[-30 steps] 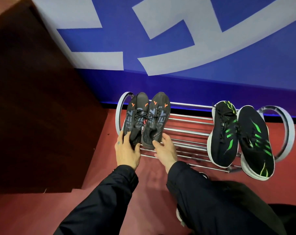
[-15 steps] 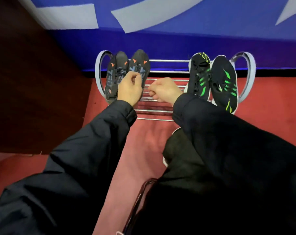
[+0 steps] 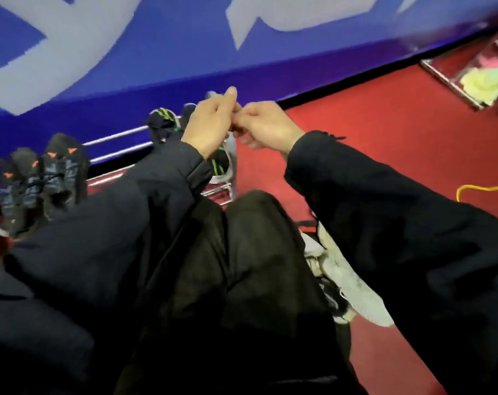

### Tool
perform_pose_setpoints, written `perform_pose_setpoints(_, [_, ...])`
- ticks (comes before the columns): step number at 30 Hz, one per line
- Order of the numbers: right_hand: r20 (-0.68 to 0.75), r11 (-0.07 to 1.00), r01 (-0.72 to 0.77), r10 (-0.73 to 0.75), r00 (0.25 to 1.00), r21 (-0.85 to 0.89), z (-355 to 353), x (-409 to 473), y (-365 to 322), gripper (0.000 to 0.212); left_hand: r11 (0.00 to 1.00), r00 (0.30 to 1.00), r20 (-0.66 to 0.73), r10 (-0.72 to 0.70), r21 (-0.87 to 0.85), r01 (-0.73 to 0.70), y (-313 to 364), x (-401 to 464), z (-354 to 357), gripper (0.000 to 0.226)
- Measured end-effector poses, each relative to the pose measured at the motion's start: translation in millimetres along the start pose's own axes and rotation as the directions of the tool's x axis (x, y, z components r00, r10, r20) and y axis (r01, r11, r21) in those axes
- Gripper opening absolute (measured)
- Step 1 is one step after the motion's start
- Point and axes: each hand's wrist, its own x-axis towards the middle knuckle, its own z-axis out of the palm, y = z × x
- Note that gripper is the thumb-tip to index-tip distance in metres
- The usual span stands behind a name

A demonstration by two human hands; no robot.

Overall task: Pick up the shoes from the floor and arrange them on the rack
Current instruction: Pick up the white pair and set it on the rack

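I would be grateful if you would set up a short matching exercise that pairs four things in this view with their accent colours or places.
Column one:
1. black shoes on the left of the rack
2. black shoes behind the left hand
3. cable
4. pale shoe

Column two:
A. yellow, on the red floor at the right edge
B. orange marks
C. on the floor beside the person's leg
D. green marks

Pairs: 1-B, 2-D, 3-A, 4-C

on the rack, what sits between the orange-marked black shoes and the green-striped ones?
In the head view, only bare rack bars show between the orange-marked shoes and the green-striped shoes; the left sleeve hides the nearer part.
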Motion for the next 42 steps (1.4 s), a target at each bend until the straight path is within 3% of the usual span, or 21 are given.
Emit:
perform_pose_setpoints(6, [-0.255,0.935,-0.224,0.296,0.921,0.276,-107,-73,116,0.023,0.994,0.927,0.373,0.021,0.089,-0.059,45,-13,171,0.066])
perform_pose_setpoints(11, [-0.310,0.815,-0.334,0.509,0.803,0.474,-114,-125,237,0.017,0.976,0.797,0.594,-0.111,0.217,-0.026,2,-41,265,0.049])
perform_pose_setpoints(14, [-0.315,0.686,-0.442,0.687,0.655,0.578,-82,-158,313,0.014,0.947,0.734,0.653,-0.188,0.318,-0.041,-35,-65,292,0.034])
perform_pose_setpoints(17, [-0.280,0.540,-0.613,0.836,0.472,0.576,-21,-180,389,0.015,0.902,0.700,0.668,-0.254,0.424,-0.078,-68,-86,295,0.039])
perform_pose_setpoints(19, [-0.296,0.517,-0.658,0.855,0.425,0.548,16,-181,423,0.011,0.875,0.671,0.686,-0.283,0.471,-0.113,-79,-89,292,0.047])
perform_pose_setpoints(22, [-0.290,0.496,-0.607,0.865,0.409,0.621,43,-167,434,0.051,0.892,0.683,0.691,-0.238,0.433,-0.127,-82,-82,290,0.054])
perform_pose_setpoints(24, [-0.269,0.448,-0.537,0.885,0.381,0.715,59,-149,465,0.076,0.896,0.701,0.676,-0.225,0.426,-0.123,-82,-76,291,0.042])
perform_pose_setpoints(25, [-0.246,0.416,-0.500,0.895,0.372,0.760,62,-142,471,0.079,0.894,0.704,0.671,-0.234,0.433,-0.116,-82,-74,292,0.037])
perform_pose_setpoints(27, [-0.207,0.374,-0.459,0.905,0.373,0.806,59,-131,469,0.060,0.886,0.701,0.668,-0.251,0.451,-0.112,-84,-72,294,0.034])
perform_pose_setpoints(29, [-0.284,0.433,-0.460,0.889,0.359,0.775,49,-129,461,0.030,0.861,0.701,0.658,-0.276,0.493,-0.125,-88,-72,296,0.033])
perform_pose_setpoints(30, [-0.342,0.463,-0.447,0.881,0.327,0.766,37,-130,440,0.029,0.853,0.707,0.651,-0.278,0.505,-0.129,-89,-71,296,0.033])
perform_pose_setpoints(34, [-0.548,0.553,-0.021,0.829,0.111,0.833,0,-155,389,0.021,0.871,0.759,0.571,-0.312,0.490,-0.010,-86,-61,302,0.029])
perform_pose_setpoints(36, [-0.578,0.575,0.066,0.803,0.144,0.815,-16,-176,364,0.038,0.885,0.756,0.549,-0.355,0.458,0.083,-81,-58,306,0.028])
perform_pose_setpoints(38, [-0.648,0.660,0.074,0.701,0.298,0.748,-26,-191,339,0.043,0.869,0.684,0.557,-0.472,0.427,0.252,-75,-60,312,0.047])
perform_pose_setpoints(39, [-0.667,0.700,0.078,0.634,0.391,0.710,-28,-195,326,0.043,0.824,0.599,0.568,-0.564,0.426,0.373,-74,-63,314,0.060])
perform_pose_setpoints(40, [-0.670,0.727,0.081,0.576,0.468,0.682,-27,-197,317,0.043,0.759,0.466,0.611,-0.640,0.404,0.511,-72,-67,315,0.068])
perform_pose_setpoints(41, [-0.662,0.750,0.078,0.523,0.536,0.656,-27,-199,307,0.042,0.680,0.311,0.692,-0.652,0.351,0.644,-73,-71,317,0.071])
perform_pose_setpoints(42, [-0.655,0.772,0.077,0.478,0.585,0.631,-26,-199,298,0.041,0.606,0.206,0.760,-0.617,0.292,0.740,-77,-71,317,0.072])
